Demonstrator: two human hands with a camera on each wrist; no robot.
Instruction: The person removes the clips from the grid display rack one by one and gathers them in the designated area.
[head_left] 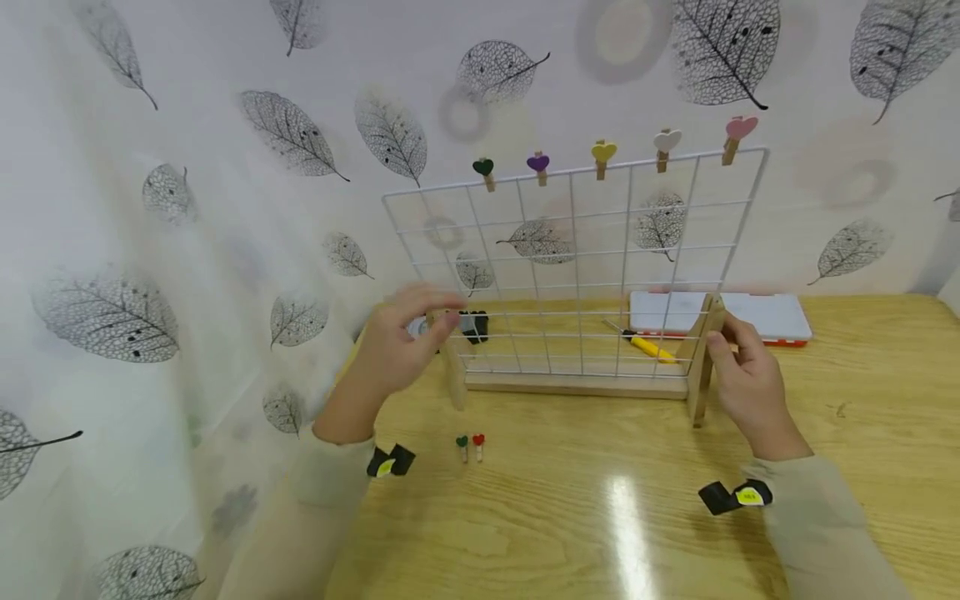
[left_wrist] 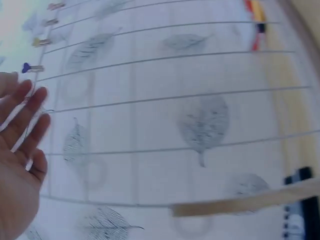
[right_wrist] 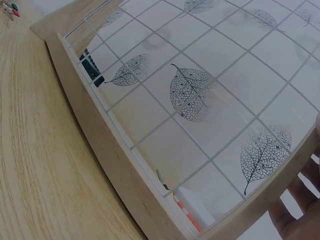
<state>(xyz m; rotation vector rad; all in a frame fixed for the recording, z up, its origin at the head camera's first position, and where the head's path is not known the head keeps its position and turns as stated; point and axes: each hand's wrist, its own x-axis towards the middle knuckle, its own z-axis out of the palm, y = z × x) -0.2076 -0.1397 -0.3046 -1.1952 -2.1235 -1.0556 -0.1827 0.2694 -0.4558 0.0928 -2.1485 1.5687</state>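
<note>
A white wire grid (head_left: 577, 250) stands upright in a wooden base (head_left: 570, 384) with a post at each end. My right hand (head_left: 752, 379) grips the right wooden post (head_left: 702, 367), thumb in front; in the right wrist view its fingers (right_wrist: 300, 215) show at that post. Beside the left post (head_left: 453, 371), my left hand (head_left: 397, 346) is raised with loosely bent fingers and holds nothing. Along the top wire sit several heart clothespins: green (head_left: 485, 172), purple (head_left: 539, 167), yellow (head_left: 602, 158), white (head_left: 664, 148) and pink (head_left: 737, 137).
Two small clothespins, one green (head_left: 462, 447) and one red (head_left: 479, 447), lie on the wooden table (head_left: 525, 517) in front of the grid. Behind it are a yellow-handled screwdriver (head_left: 651, 346), a white box with red edging (head_left: 772, 318) and a black object (head_left: 474, 326). A leaf-print curtain (head_left: 225, 250) hangs behind and left.
</note>
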